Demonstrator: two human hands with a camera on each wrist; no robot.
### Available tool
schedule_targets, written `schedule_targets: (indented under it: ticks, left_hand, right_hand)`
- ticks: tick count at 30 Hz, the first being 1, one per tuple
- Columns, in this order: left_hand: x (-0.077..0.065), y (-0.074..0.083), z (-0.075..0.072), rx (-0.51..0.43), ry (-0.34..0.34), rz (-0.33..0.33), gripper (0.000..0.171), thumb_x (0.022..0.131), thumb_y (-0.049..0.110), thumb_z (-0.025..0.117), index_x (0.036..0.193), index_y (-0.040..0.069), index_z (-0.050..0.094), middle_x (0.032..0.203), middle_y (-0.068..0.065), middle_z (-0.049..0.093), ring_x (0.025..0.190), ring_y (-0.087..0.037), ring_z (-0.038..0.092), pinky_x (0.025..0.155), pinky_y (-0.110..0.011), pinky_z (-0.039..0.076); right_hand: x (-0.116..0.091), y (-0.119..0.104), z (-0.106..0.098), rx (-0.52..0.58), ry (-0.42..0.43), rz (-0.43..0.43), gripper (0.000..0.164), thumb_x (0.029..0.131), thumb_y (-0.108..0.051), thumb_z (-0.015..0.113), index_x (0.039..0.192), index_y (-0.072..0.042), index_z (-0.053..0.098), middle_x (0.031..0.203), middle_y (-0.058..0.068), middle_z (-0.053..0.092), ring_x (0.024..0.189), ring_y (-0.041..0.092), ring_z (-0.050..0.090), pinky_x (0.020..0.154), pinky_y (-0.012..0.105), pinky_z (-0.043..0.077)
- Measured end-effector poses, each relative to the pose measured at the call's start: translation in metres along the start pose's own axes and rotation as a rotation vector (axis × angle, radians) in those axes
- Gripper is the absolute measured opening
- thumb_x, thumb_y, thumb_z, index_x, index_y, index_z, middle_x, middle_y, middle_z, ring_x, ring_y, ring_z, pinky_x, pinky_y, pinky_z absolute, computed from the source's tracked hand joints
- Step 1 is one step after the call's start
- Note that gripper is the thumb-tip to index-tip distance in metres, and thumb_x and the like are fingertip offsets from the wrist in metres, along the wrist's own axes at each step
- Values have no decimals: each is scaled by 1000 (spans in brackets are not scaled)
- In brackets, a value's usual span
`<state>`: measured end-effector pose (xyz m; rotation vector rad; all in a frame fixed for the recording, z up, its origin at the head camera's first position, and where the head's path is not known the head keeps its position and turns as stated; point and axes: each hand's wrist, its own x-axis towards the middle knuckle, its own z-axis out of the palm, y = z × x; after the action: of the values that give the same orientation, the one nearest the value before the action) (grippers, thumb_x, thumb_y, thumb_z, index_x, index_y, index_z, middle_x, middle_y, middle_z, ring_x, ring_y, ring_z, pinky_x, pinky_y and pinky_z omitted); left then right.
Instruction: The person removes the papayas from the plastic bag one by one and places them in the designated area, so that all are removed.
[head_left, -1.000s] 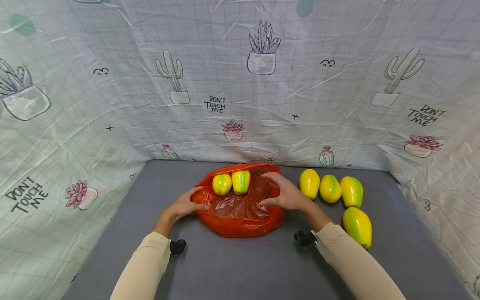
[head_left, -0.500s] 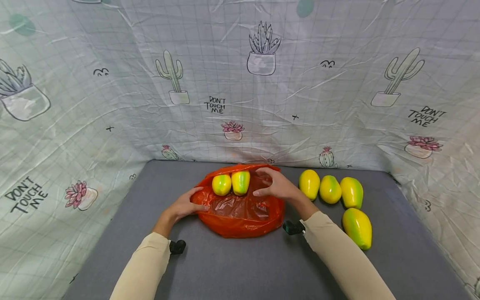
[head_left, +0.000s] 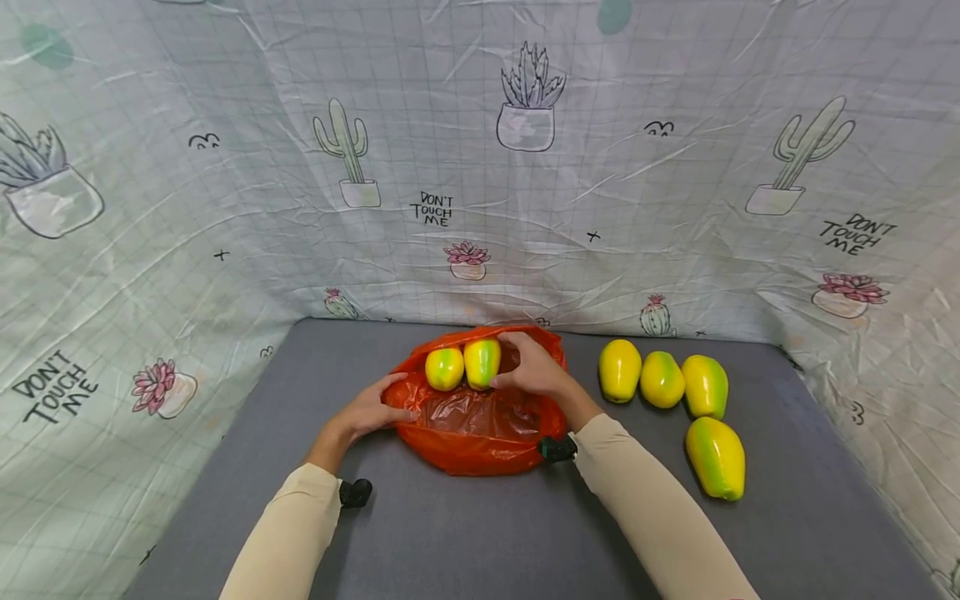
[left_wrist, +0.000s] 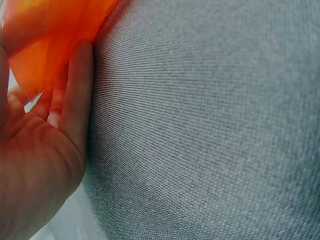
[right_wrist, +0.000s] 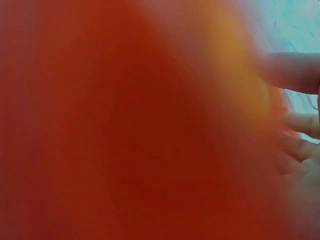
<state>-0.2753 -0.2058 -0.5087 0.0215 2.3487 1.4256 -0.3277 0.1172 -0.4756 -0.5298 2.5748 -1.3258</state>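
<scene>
A red plastic bag [head_left: 468, 454] lies on the grey table with its mouth spread wide. Inside, near its back edge, sit two yellow-green mangoes, a left mango [head_left: 444, 369] and a right mango [head_left: 482, 363]. My left hand [head_left: 365, 410] holds the bag's left end between thumb and fingers; the left wrist view shows orange plastic [left_wrist: 47, 42] against those fingers. Over the bag's right part, my right hand [head_left: 536, 368] reaches in, thumb and fingers spread apart at the right mango's right side. Whether they touch it I cannot tell; the right wrist view is mostly blurred red.
To the right of the bag stand three mangoes in a row, among them a middle mango [head_left: 662, 380]. Another mango [head_left: 716, 458] lies nearer the front right. A printed cloth [head_left: 480, 167] hangs behind and beside the table [head_left: 450, 533].
My right hand has moved left across the bag's mouth, from its right edge to the right mango. My left hand, the bag and the mangoes look unmoved.
</scene>
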Motion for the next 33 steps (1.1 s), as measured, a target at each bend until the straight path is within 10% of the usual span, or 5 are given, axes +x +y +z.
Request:
schedule_targets:
  ticks: [33]
  left_hand:
    - [0, -1, 0, -13, -3, 10, 93, 84, 15, 84, 162, 9, 33, 158, -30, 40, 138, -42, 47, 116, -53, 45]
  right_hand:
    - [27, -3, 31, -330, -27, -54, 105, 66, -28, 95, 152, -11, 38, 140, 14, 49, 127, 32, 45, 108, 48, 49]
